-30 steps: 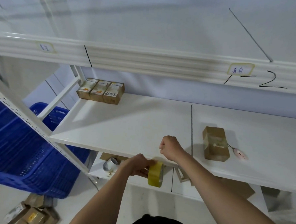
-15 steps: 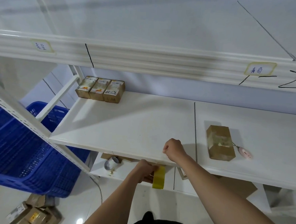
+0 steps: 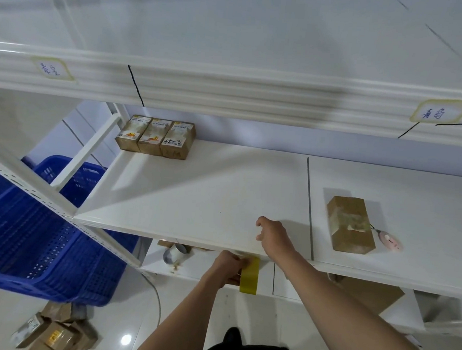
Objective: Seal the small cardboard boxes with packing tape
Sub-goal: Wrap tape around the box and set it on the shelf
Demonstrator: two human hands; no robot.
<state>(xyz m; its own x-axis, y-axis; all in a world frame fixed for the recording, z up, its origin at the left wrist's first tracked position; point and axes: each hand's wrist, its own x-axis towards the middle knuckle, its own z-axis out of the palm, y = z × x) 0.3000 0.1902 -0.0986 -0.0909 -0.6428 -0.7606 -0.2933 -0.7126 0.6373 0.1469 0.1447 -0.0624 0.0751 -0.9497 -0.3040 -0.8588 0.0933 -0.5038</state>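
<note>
Small brown cardboard box [image 3: 350,224] lying on the white shelf board [image 3: 209,195], right of the panel seam and well apart from both hands, tape patch already showing on its top face, a small pink object [image 3: 389,240] just beside its right edge. Yellowish roll of packing tape [image 3: 250,275] held on edge just below the shelf's front lip, gripped by the left hand [image 3: 228,268] with fingers curled closed around its side. Right hand [image 3: 273,235] resting over the shelf edge directly above the roll, fingers loosely spread and bent, thumb and forefinger apart; cannot tell whether a clear strip runs between them (nothing of the film visible against the white board). Probably drawing out a length of tape for the box. To do it well: keep the roll steady and square in the left hand, pull the free end straight rather than at an angle to avoid twisting or sticking to itself, draw enough to run across the flap seam and down both ends, then carry it right to the box. Three more brown labelled boxes [image 3: 155,139] standing side by side at the back left corner, a blue plastic crate [image 3: 40,230] off to the left.
</note>
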